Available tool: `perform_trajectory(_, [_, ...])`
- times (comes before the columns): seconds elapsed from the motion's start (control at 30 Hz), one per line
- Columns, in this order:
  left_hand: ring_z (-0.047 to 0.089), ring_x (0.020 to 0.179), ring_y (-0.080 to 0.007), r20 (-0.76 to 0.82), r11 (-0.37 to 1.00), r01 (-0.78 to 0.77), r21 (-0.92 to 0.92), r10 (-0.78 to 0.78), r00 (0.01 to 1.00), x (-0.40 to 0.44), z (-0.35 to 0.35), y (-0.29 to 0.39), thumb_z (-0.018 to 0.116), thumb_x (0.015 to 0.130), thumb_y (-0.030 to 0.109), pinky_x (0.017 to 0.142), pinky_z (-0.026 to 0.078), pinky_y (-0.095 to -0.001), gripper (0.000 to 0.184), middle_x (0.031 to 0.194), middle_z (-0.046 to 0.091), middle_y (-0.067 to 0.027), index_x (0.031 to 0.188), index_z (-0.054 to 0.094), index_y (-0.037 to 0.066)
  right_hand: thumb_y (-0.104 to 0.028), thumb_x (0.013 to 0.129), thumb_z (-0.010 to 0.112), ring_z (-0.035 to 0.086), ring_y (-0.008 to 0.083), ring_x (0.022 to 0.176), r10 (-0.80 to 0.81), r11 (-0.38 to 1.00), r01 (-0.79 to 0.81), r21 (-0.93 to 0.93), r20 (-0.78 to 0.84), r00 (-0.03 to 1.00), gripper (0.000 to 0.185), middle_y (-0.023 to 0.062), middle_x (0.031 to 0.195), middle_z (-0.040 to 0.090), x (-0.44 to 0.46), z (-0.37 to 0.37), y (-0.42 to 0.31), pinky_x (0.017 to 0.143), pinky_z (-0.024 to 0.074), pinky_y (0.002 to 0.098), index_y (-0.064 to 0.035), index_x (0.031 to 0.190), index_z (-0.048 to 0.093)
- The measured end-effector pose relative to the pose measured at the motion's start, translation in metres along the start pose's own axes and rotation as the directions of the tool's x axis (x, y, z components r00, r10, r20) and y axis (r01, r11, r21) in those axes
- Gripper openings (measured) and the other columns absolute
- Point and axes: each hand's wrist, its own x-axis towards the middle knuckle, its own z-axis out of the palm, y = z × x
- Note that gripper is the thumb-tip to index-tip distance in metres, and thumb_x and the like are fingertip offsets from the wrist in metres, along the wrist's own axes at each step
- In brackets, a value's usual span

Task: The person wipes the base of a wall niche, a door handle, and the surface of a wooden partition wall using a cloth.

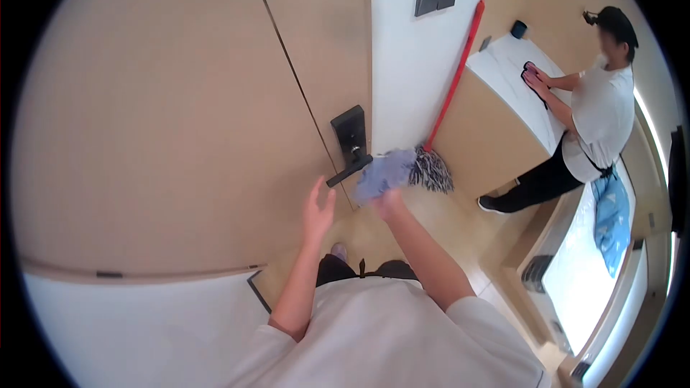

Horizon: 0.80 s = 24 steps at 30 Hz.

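My right hand (389, 205) grips a bluish-purple cloth (388, 172), which is slightly blurred and hangs in front of the door's edge. Close to the cloth is the black lever handle (348, 171), fixed below a dark lock plate (350, 128) on a beige door (180, 115). Whether the cloth touches the lever's end I cannot tell. My left hand (318, 208) is just below the lever's free end, its fingers apart and nothing in them.
A mop with a red handle (456, 75) leans against the wall, its grey strands (433, 171) on the floor. To the right, another person (604, 100) presses both hands on a dark-edged cloth on a white counter (507, 65). A bed with a blue blanket (611, 219) lies behind them.
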Motion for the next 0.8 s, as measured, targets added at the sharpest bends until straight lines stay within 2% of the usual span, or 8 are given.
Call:
perform_trajectory(0.1, [0.053,0.14,-0.0234,0.168,0.994,-0.011,-0.111,0.029,0.985,0.02,-0.007,-0.008,0.065,0.105,0.022,0.118,0.039,-0.0387,0.051,0.148,0.059,-0.0164,0.149,0.051,0.002,-0.046,0.106,0.054,0.061,0.0305,0.123,-0.273,0.925,0.099,-0.366,-0.463,0.844,0.058,0.0153,0.13,0.064,0.029,0.087,0.02,0.108,0.0465,0.0441,-0.0052,0.147,0.049])
perform_trajectory(0.2, [0.058,0.134,-0.0214,0.267,0.96,0.068,-0.273,0.008,0.964,0.037,-0.016,-0.022,0.065,0.104,0.016,0.115,0.042,-0.0358,0.048,0.142,0.063,-0.015,0.146,0.052,-0.001,-0.052,0.103,0.058,0.068,0.041,0.108,-0.704,0.512,0.129,-0.849,-0.33,0.629,0.061,0.0275,0.117,0.067,0.057,0.074,0.044,0.093,0.0523,0.0471,0.0023,0.13,0.05])
perform_trajectory(0.23, [0.06,0.131,-0.0206,0.303,0.965,0.072,-0.254,0.009,0.953,0.04,-0.019,-0.022,0.066,0.103,0.016,0.114,0.043,-0.0353,0.047,0.139,0.064,-0.0143,0.145,0.053,-0.001,-0.05,0.101,0.061,0.067,0.0489,0.108,-0.748,0.438,0.107,-0.893,-0.295,0.595,0.063,0.0373,0.116,0.065,0.058,0.069,0.044,0.091,0.0515,0.0498,0.0057,0.127,0.049])
perform_trajectory(0.37, [0.065,0.118,-0.0189,0.383,0.983,0.012,-0.181,0.059,0.922,0.048,-0.02,-0.026,0.068,0.102,0.014,0.108,0.048,-0.034,0.043,0.128,0.069,-0.0123,0.141,0.058,0.0,-0.045,0.104,0.058,0.065,0.0514,0.11,-0.727,0.385,0.006,-0.923,-0.299,0.618,0.058,0.0381,0.116,0.065,0.051,0.067,0.045,0.091,0.0507,0.0515,0.0078,0.126,0.048])
perform_trajectory(0.43, [0.067,0.113,-0.0186,0.39,0.986,-0.016,-0.166,0.08,0.918,0.05,-0.019,-0.031,0.07,0.1,0.015,0.105,0.05,-0.0334,0.04,0.124,0.071,-0.012,0.136,0.062,0.0,-0.041,0.106,0.056,0.065,0.0518,0.11,-0.751,0.385,0.058,-0.921,-0.276,0.6,0.054,0.0383,0.115,0.064,0.045,0.08,0.044,0.091,0.0503,0.0517,0.008,0.126,0.048])
perform_trajectory(0.53, [0.069,0.108,-0.0182,0.41,0.988,0.004,-0.156,0.061,0.91,0.06,-0.02,-0.031,0.073,0.098,0.015,0.099,0.052,-0.0318,0.035,0.12,0.073,-0.0123,0.129,0.068,0.0,-0.038,0.108,0.052,0.064,0.0527,0.11,-0.848,0.262,0.152,-0.953,-0.153,0.508,0.049,0.0377,0.113,0.065,0.043,0.09,0.047,0.091,0.0498,0.0515,0.007,0.128,0.048])
perform_trajectory(0.63, [0.07,0.104,-0.0181,0.443,0.991,0.018,-0.136,0.045,0.896,0.062,-0.023,-0.024,0.076,0.096,0.016,0.095,0.053,-0.0302,0.032,0.116,0.073,-0.0127,0.124,0.072,0.0,-0.037,0.11,0.048,0.064,0.0525,0.108,-0.904,0.198,0.126,-0.972,-0.132,0.406,0.046,0.0368,0.111,0.065,0.046,0.091,0.052,0.09,0.0494,0.0512,0.0058,0.125,0.05])
perform_trajectory(0.8, [0.071,0.101,-0.0188,0.386,0.98,-0.052,-0.194,0.125,0.914,0.059,-0.025,-0.025,0.077,0.096,0.016,0.093,0.053,-0.0295,0.032,0.111,0.073,-0.0122,0.123,0.073,0.0,-0.043,0.109,0.049,0.064,0.0513,0.107,-0.737,0.366,-0.059,-0.929,-0.328,0.592,0.053,0.0358,0.11,0.065,0.046,0.081,0.027,0.091,0.0493,0.0513,0.0069,0.127,0.054])
